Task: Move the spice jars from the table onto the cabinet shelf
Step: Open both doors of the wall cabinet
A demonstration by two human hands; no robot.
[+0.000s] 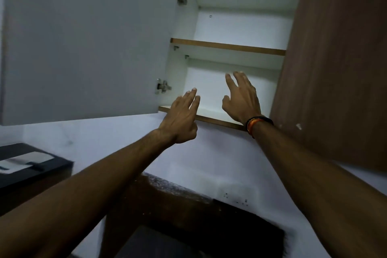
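An open wall cabinet fills the upper middle of the head view, white inside. Its bottom shelf (217,120) has a wood-coloured front edge, and a second shelf (230,46) sits above it. Nothing stands on either shelf where I can see, and no spice jars are in view. My left hand (181,118) is raised at the front edge of the bottom shelf, fingers apart and holding nothing. My right hand (241,98) reaches over the same shelf with fingers spread, also holding nothing. A dark and orange band circles my right wrist.
The grey cabinet door (88,37) hangs open to the left on metal hinges (163,87). A brown wooden cabinet side (339,58) stands right of the opening. Below lie a white wall, a dark counter edge (178,190) and a black box (31,165) at left.
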